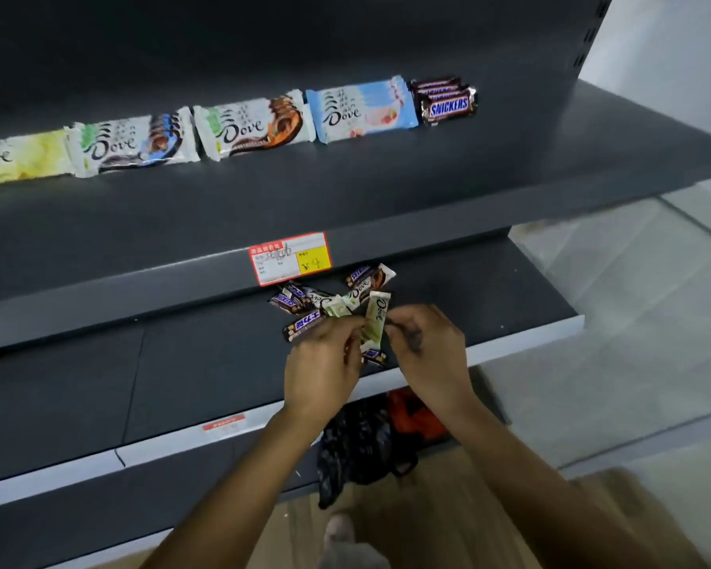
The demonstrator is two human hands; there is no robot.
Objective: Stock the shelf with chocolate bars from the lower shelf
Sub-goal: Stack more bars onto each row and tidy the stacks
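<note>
A loose pile of chocolate bars (325, 299), Snickers and Dove, lies on the lower shelf (510, 297) just under the price tag. Both hands are over the pile's near side. My left hand (325, 363) and my right hand (427, 342) together pinch a pale green Dove bar (376, 318), held upright between them. A small Snickers bar (373, 356) peeks out below the hands. On the upper shelf (345, 190) stand rows of Dove bars (255, 127) in several flavours and a stack of Snickers bars (446, 102) at the right end.
A red and yellow price tag (290, 258) hangs on the upper shelf's front edge. Below the lower shelf lie a black plastic bag (354, 449) and an orange bag (415, 416). The aisle floor (612, 322) opens to the right.
</note>
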